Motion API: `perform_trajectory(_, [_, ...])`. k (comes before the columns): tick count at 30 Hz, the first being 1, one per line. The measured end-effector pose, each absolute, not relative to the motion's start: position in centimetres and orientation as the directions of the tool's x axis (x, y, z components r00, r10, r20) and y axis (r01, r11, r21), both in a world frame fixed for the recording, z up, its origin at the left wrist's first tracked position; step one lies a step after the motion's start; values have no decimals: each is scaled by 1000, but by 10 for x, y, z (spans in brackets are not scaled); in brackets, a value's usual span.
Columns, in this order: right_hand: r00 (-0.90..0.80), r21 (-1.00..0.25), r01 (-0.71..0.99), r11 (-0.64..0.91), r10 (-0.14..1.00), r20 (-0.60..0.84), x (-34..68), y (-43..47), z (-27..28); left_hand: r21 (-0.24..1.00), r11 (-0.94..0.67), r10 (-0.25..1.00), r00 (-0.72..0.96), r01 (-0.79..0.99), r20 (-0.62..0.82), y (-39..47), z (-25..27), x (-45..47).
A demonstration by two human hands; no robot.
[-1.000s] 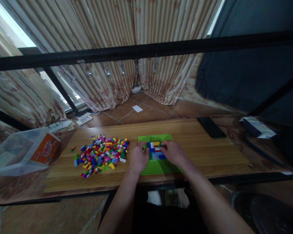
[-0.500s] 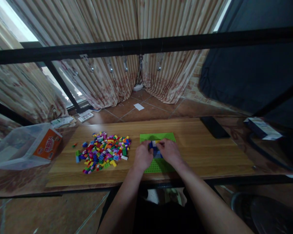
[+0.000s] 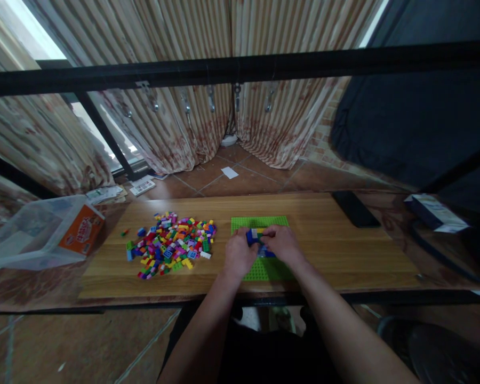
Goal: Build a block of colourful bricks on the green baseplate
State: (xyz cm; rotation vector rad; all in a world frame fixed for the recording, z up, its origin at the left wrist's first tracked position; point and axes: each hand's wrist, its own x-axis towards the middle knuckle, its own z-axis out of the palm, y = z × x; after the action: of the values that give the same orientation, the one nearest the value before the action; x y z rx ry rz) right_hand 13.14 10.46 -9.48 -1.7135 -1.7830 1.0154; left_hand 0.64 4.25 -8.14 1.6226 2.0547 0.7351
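A green studded baseplate [image 3: 264, 271] lies on the wooden board in front of me. Over it, my left hand [image 3: 240, 253] has its fingers closed around the left end of a small toy-brick assembly [image 3: 253, 235], mostly blue with white and yellow parts. From the other side, my right hand [image 3: 280, 242] pinches the same assembly at its right end. Below and between my hands, more blue bricks [image 3: 267, 253] show on the baseplate, partly covered by my fingers. Whether the held assembly touches them I cannot tell. A pile of loose, many-coloured toy bricks [image 3: 176, 242] spreads out to the left.
A clear plastic box [image 3: 28, 229] with an orange label stands left of the wooden board [image 3: 324, 256]. On the board's right lies a black phone [image 3: 355, 209]. Further right is a white and dark blue packet [image 3: 436, 213]. A black rail [image 3: 240, 69] crosses beyond the board.
The held assembly looks slightly turned, and more of its blue left end shows. Both hands stay over the baseplate. The whole view has shifted a little.
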Motion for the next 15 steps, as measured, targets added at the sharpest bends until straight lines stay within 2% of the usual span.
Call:
perform_trajectory(6, [-105,-813,564,-145,964,-245,132,108,-100,602,178,961,-270,778,65,44,-91,15])
perform_trajectory(15, [-103,-817,524,-241,934,-342,126,113,-93,665,204,938,-338,718,77,46,-94,19])
